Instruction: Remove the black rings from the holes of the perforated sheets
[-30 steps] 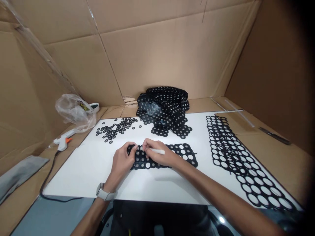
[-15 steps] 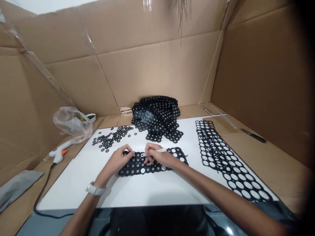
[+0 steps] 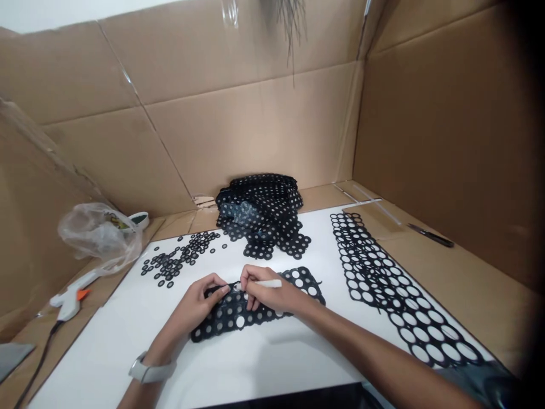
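The black flat strip patterned with pale dots [image 3: 230, 311], lying on the smooth white board [image 3: 213, 375], shows more of its left end than 1 second ago, probably easing access. The right hand [image 3: 273, 296] clamps a slim white stick [image 3: 270, 283]; the left hand's [image 3: 199, 298] thumb and forefinger nearly meet at the strip's far edge (pinching or not, I cannot tell).

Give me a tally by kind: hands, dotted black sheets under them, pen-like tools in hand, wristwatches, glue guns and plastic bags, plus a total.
Hands: 2, the left hand and the right hand
Dotted black sheet: 1
White pen-like tool: 1
Wristwatch: 1
Glue gun: 1
Plastic bag: 1
Total: 7
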`<state>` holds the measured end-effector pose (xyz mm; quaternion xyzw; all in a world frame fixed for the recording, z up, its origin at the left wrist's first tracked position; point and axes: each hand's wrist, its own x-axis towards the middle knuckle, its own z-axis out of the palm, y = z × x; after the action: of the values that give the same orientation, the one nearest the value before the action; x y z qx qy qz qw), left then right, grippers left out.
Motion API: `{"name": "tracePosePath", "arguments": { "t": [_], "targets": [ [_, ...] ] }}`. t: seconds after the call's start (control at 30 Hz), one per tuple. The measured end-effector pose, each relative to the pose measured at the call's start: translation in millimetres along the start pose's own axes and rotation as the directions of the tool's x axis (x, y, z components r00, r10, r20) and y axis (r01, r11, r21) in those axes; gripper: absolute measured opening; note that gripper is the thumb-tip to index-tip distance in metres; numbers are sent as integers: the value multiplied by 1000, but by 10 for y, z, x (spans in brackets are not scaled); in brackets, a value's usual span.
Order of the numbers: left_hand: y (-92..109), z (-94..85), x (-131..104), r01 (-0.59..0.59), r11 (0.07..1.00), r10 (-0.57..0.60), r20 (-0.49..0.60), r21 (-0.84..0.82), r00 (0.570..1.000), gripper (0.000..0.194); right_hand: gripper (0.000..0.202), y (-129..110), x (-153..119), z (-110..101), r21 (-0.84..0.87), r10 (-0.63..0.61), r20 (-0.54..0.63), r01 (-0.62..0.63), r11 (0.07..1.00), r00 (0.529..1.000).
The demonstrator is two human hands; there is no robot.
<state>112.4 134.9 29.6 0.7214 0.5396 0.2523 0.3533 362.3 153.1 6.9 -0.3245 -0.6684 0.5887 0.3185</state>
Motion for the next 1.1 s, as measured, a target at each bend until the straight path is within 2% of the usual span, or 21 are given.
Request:
{"name": "tracePosePath", "arguments": {
  "t": [0.27, 0.4, 0.53, 0.67, 0.77, 0.87, 0.93, 1.1],
  "targets": [
    [-6, 26, -17, 9, 997, -13, -54, -73, 998, 32, 8, -62, -55, -8, -73, 14, 30, -11, 997, 999],
    [41, 61, -64, -39, 997, 32, -103, -65, 994, 29, 10, -117, -91, 15, -110, -15, 33, 18, 994, 999],
    [12, 101, -103, -103, 995, 101, -145, -12, 984, 29, 14, -158, -97, 55, -100, -23, 10, 24, 995, 1000],
    [-45, 99, -107, -82, 996, 87, -145, 42, 986, 29, 11, -149, -119, -29, -67, 6, -70, -11, 998, 998],
    [-5, 42, -65, -76, 994, 81, -71, 74, 994, 29, 12, -124, -166, -146, -68, 19, -115, -27, 997, 993],
    [118, -42, 36, -60, 982, 47, 71, 180, 996, 24, 9, -110, -188, -220, -65, 43, -93, -49, 997, 995],
    [216, -89, 117, -50, 967, 18, 130, 249, 991, 17, 8, -109, -178, -239, -55, 56, -68, -59, 997, 996],
    [390, -77, 230, -15, 937, -35, 137, 350, 990, 14, 10, -114, -156, -264, 15, 53, -28, -53, 998, 998]
  ]
}}
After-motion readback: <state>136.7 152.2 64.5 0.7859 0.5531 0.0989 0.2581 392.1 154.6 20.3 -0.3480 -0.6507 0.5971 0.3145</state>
